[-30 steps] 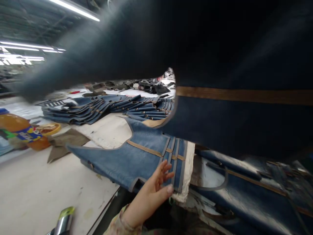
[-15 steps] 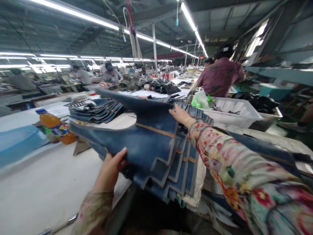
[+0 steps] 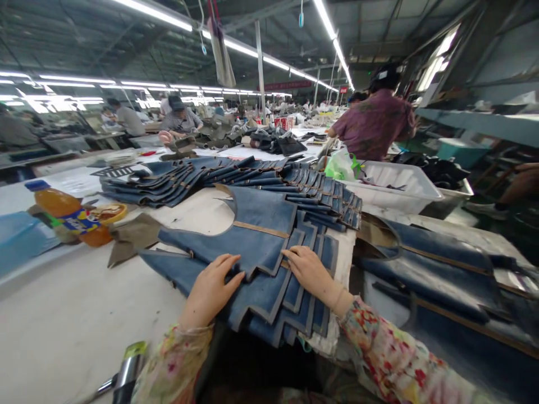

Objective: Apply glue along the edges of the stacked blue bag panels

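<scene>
Before me a fanned stack of dark blue leather-like cut pieces [image 3: 265, 216] lies on the table, each with grey edges and a tan strip across it. The top piece has a curved cut-out and a notched lower edge. My left hand [image 3: 214, 287] rests on the lower left of the stack, fingers laid over the blue material and thumb apart. My right hand [image 3: 309, 272] lies flat on the stepped right edges, fingertips touching the notch of the top piece. What is under the fingertips is hidden.
Behind lies a long row of similar blue pieces [image 3: 252, 175]. At left are an orange drink bottle [image 3: 69, 210] and a blue plastic container [image 3: 25, 241]; a metal tool [image 3: 128, 370] lies near my left sleeve. A white bin [image 3: 400, 182] and more blue pieces [image 3: 446, 269] are right. A co-worker [image 3: 374, 123] stands beyond.
The top blue piece, held raised and tilted before, now lies on the stack. My right hand has come down from its far edge to the near right edges; my left hand has moved onto the stack.
</scene>
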